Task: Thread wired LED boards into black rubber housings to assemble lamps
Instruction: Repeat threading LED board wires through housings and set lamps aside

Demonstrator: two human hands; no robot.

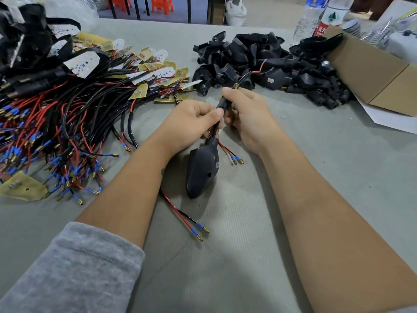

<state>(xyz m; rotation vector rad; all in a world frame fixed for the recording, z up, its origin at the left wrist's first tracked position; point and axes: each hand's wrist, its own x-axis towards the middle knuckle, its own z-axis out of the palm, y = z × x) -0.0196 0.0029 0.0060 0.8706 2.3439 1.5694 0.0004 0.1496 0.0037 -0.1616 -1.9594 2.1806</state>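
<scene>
Rubber housing [202, 170] is hanging just over the middle of the grey surface [316, 154], fat end pointing back at the person, with its narrow neck up between both hands. Left hand [191, 123] is pinching the black cable right above the neck, and right hand [246, 111] is curled around the black sleeve with the little spring [234, 86] sticking out the top. A red and black lead with blue-sleeved bullet tips [237, 159] pokes out beside the neck.

What I'd worry about: yank that cable too hard and the solder joints on the LED board could let go, or the board jams crooked in the neck. Those thin leads could also snag or kink on the rim if they're not fed straight. And the wired boards [56, 123] heaped on the left are a tangle, so pulling one could drag its neighbours along.

Writing-wise, not much is legible. The housing has a small white sticker [217, 165], too tiny to read. The water bottle [327, 21] far right has a red label with Chinese characters; I can't make them out reliably.
</scene>
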